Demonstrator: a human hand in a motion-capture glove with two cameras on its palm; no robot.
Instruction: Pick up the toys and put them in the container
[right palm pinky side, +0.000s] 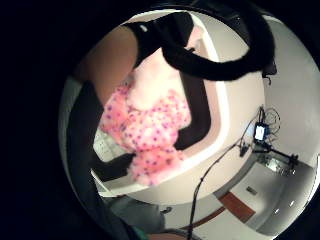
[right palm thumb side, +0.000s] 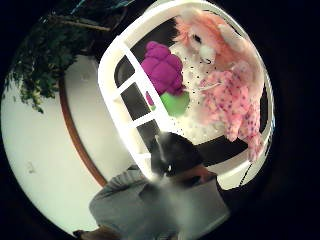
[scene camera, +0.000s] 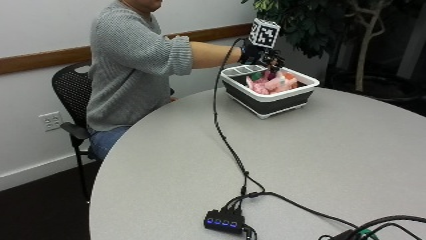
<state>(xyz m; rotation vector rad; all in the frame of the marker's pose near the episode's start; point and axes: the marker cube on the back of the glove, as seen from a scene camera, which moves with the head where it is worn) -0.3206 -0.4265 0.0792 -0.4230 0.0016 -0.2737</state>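
White-rimmed container (right palm thumb side: 116, 70) with dark walls and slotted handle openings fills most of the view. Inside it: purple knobbly toy (right palm thumb side: 162, 67) resting against a green toy (right palm thumb side: 176, 104), the two touching. Beside them a plush doll (right palm thumb side: 220, 75) with orange hair, white face and pink spotted clothing lies on the container floor, its legs reaching toward the rim. Person in grey sweater (right palm thumb side: 160, 207) sits just outside the container, head close to the rim. Leafy plant (right palm thumb side: 42, 60) stands beyond the bench (right palm thumb side: 45, 165), whose pale top has a brown edge.
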